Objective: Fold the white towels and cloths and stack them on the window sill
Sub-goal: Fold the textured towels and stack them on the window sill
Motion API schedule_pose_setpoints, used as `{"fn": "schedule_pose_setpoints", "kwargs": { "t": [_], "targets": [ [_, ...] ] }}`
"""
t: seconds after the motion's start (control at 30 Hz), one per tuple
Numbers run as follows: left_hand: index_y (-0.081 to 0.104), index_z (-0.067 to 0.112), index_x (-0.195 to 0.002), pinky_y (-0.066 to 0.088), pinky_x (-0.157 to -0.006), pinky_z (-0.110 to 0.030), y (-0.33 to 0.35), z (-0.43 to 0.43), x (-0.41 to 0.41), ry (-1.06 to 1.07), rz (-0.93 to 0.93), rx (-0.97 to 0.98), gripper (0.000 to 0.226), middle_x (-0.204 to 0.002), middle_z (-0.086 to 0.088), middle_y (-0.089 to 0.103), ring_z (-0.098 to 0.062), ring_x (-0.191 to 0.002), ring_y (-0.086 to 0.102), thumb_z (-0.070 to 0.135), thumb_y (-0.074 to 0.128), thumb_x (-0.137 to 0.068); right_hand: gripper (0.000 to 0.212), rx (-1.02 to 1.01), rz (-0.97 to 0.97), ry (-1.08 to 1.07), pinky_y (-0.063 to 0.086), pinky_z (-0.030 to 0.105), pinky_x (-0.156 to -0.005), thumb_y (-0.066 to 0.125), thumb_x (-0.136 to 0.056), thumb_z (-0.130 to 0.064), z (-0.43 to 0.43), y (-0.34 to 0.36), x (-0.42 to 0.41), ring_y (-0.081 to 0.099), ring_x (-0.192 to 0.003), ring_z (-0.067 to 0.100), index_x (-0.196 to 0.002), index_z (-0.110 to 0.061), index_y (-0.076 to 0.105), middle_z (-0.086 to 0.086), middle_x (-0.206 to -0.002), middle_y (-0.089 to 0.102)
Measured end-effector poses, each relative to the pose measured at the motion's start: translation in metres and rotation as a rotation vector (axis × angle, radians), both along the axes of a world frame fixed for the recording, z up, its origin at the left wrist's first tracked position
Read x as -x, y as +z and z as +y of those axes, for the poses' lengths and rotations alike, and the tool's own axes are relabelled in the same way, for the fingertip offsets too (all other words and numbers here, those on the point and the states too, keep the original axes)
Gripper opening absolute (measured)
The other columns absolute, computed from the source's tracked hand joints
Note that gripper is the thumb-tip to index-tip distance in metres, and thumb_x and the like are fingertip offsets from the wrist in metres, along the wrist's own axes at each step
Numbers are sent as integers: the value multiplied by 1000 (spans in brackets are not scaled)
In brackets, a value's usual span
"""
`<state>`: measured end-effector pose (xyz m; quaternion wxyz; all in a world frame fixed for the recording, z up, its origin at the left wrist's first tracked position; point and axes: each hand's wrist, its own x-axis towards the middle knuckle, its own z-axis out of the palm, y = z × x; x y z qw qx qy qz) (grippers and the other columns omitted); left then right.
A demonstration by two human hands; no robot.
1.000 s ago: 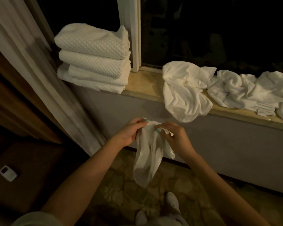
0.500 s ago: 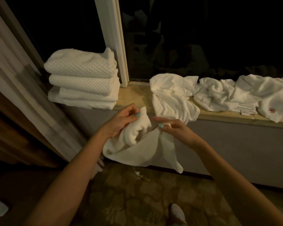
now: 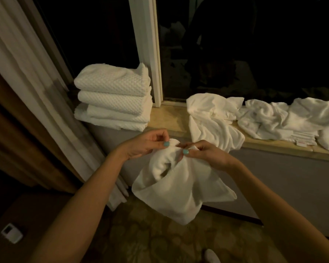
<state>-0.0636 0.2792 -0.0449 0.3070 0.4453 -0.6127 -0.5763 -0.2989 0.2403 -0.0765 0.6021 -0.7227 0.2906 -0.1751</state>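
White cloth bunched mid-frame; left hand and right hand each keep a narrow pinch grip on its top edge. Judgement: slide pinches to corners; shake flat before folding.

Pale pleated curtain down the left of the frame, beside brown wood panelling. White window post at upper centre, between dark panes. Small white device at lower left. Patterned carpet along the bottom, white shoe tip at its edge.
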Motion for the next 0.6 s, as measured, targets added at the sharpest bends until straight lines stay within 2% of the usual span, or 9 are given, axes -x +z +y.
{"fn": "schedule_pose_setpoints", "kwargs": {
  "t": [0.07, 0.13, 0.23, 0.3, 0.37, 0.47, 0.53, 0.6],
  "targets": [
    [49, 6, -82, 46, -64, -13, -1, 4, -6, 33, 12, -19, 17, -74, 8, 58, 1, -70, 56, -7, 48, -93, 18, -24, -51, 19, 42, 35, -103, 62, -91, -34, 2, 2, 1, 57, -116, 19, -91, -25, 77, -2, -118, 67],
    [49, 8, -82, 45, -63, -13, -5, 7, -14, 46, 35, -44, 14, -71, 11, 58, 1, -69, 55, -2, 54, -91, 18, -9, -38, 66, 42, 31, -101, 59, -93, -30, 5, 7, 3, 59, -112, 18, -91, -28, 77, -4, -113, 69],
    [58, 19, -79, 43, -63, -15, -10, 12, -26, 20, 95, -114, 16, -75, 9, 57, -3, -72, 52, 25, 72, -82, 19, 82, 4, 109, 45, 34, -99, 59, -91, -36, 5, 10, 3, 62, -108, 24, -92, -30, 77, -2, -108, 71],
    [61, 24, -76, 43, -65, -15, -12, 14, -31, -7, 105, -134, 22, -78, 8, 57, -4, -74, 52, 37, 79, -73, 19, 50, -53, 75, 47, 29, -92, 60, -93, -27, 5, 10, 4, 63, -102, 21, -89, -25, 78, -2, -103, 71],
    [61, 24, -76, 44, -65, -16, -12, 15, -29, -18, 121, -149, 16, -78, 7, 57, -4, -73, 53, 31, 76, -77, 20, 3, -84, 48, 45, 24, -90, 58, -91, -22, 6, 11, 5, 62, -103, 15, -87, -22, 78, -3, -105, 70],
    [55, 15, -81, 41, -63, -16, -12, 15, -26, -7, 116, -139, 6, -75, 7, 56, -4, -71, 51, 12, 59, -85, 17, -35, -53, 67, 42, 29, -101, 62, -90, -25, 6, 10, 7, 58, -117, 13, -87, -22, 79, -5, -119, 67],
    [50, 12, -83, 38, -61, -17, -11, 13, -26, 17, 20, -87, 8, -74, 8, 54, -4, -69, 47, 12, 58, -85, 19, -40, -46, 88, 40, 26, -102, 60, -89, -24, 8, 12, 9, 58, -116, 11, -86, -25, 79, -7, -114, 70],
    [49, 14, -83, 36, -63, -20, -12, 10, -24, 32, -140, -3, 13, -76, 4, 51, -7, -71, 44, 11, 60, -90, 21, 8, -32, 80, 40, 14, -96, 58, -87, -24, 12, 16, 9, 57, -115, 4, -87, -23, 79, -13, -111, 70]
  ]
}}
